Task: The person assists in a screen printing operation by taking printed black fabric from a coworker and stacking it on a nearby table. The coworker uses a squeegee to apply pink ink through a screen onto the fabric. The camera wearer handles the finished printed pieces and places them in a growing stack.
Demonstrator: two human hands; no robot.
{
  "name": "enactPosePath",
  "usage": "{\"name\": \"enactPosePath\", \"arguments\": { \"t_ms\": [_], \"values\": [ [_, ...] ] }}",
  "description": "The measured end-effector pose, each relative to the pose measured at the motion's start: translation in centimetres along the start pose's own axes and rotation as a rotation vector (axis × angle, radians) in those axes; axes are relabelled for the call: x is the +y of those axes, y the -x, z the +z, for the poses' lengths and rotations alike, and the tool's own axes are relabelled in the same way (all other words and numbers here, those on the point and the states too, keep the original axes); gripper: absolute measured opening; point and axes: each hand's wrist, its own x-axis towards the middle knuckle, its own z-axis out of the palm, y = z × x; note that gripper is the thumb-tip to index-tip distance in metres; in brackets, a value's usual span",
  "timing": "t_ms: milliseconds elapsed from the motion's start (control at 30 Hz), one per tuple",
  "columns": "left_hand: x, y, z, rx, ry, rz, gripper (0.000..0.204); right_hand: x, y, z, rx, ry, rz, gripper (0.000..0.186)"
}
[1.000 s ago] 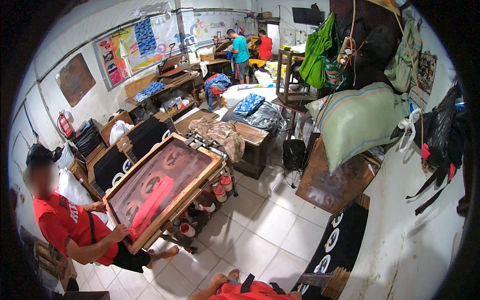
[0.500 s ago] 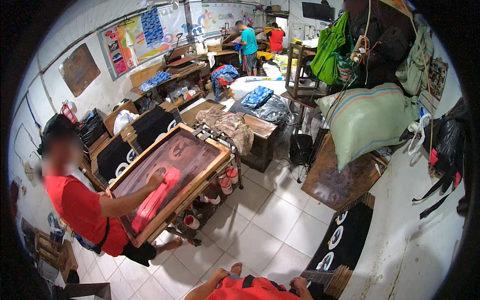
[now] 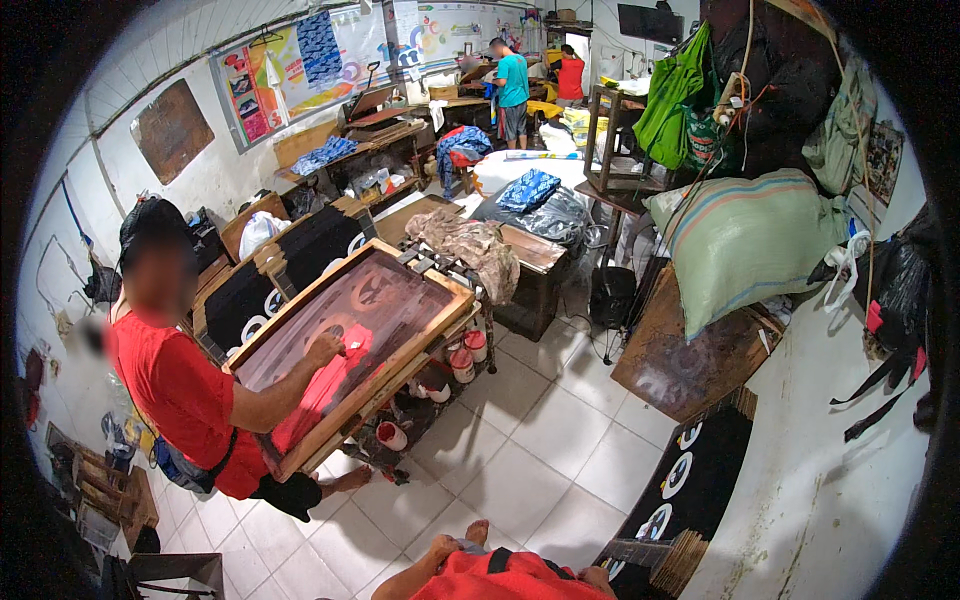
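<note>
My left hand (image 3: 442,548) rests curled at my waist, beside my red shirt (image 3: 515,580) and grey shorts; whatever it may hold is hidden. My right hand (image 3: 593,577) shows partly at the other hip, its fingers unclear. Ahead on the left, a co-worker (image 3: 170,365) in red leans over a tilted wooden-framed screen (image 3: 290,355) on a work stand, one hand (image 3: 326,347) on it near a streak of red ink. Black printed panels with white round motifs (image 3: 677,480) stand in a row on cardboard at my right.
Tiled floor (image 3: 555,445) lies ahead. Paint pots (image 3: 462,365) sit under the stand. A large green sack (image 3: 745,245) and a leaning board (image 3: 675,365) are at the right, a bin (image 3: 175,580) at lower left. Two other people (image 3: 512,88) (image 3: 568,75) stand at the back benches.
The co-worker's hand has moved from the screen's frame onto its surface, and they lean farther in. My right hand came into view and now shows less. The view has shifted slightly.
</note>
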Motion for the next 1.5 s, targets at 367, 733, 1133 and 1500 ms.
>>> {"name": "enactPosePath", "arguments": {
  "t_ms": [367, 733, 1133, 1500],
  "values": [
    [-0.2, 0.0, 1.2, 0.021, 0.154, 0.046, 0.037, 2.9, -1.8, 0.7, -0.045, -0.441, 0.271, 0.021],
    [-3.3, -2.5, 3.2, 0.045, -0.067, 0.378, 0.036, 10.2, -5.4, 3.9, -0.125, -0.226, 0.100, 0.025],
    [-0.1, 2.1, 1.9, 0.085, 0.015, 0.036, 0.040, 4.0, -3.8, -0.2, -0.127, 0.043, -0.018, 0.023],
    [-4.2, -2.5, 3.0, 0.082, -0.077, 0.137, 0.041, 1.3, -2.1, -1.2, -0.129, 0.424, -0.258, 0.025]
  ]
}}
